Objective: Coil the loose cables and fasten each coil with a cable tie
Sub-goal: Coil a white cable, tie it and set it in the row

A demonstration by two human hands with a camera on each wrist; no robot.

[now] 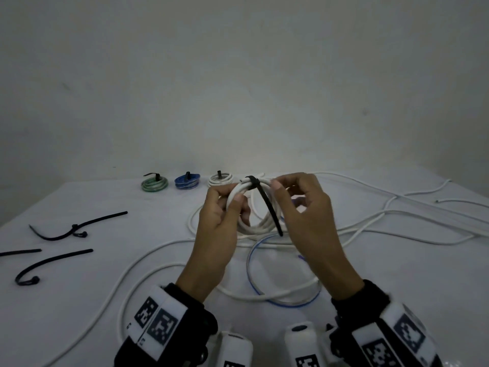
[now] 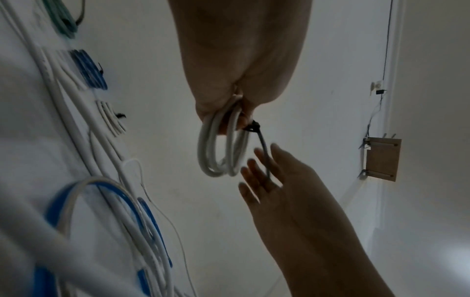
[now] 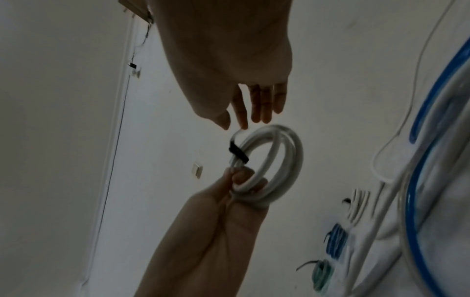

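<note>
My left hand (image 1: 232, 197) pinches a small white cable coil (image 1: 260, 223) at its top rim and holds it upright above the table. A black cable tie (image 1: 267, 205) is looped round the coil's top, and its long tail hangs down across the ring. My right hand (image 1: 288, 189) hovers just right of the coil with relaxed fingers, gripping nothing. The left wrist view shows the coil (image 2: 211, 156) under the left hand (image 2: 229, 120), with the tie (image 2: 254, 127) trailing past the right hand (image 2: 262, 166). In the right wrist view the right hand (image 3: 244, 118) is spread above the coil (image 3: 287, 160) and tie (image 3: 237, 151).
Three tied coils stand at the back: green (image 1: 154, 183), blue (image 1: 187, 181), white (image 1: 220, 178). Spare black ties (image 1: 76, 229) lie at the left. Loose white cables (image 1: 397, 215) and a blue-edged cable loop (image 1: 264, 292) sprawl over the white table (image 1: 92, 300).
</note>
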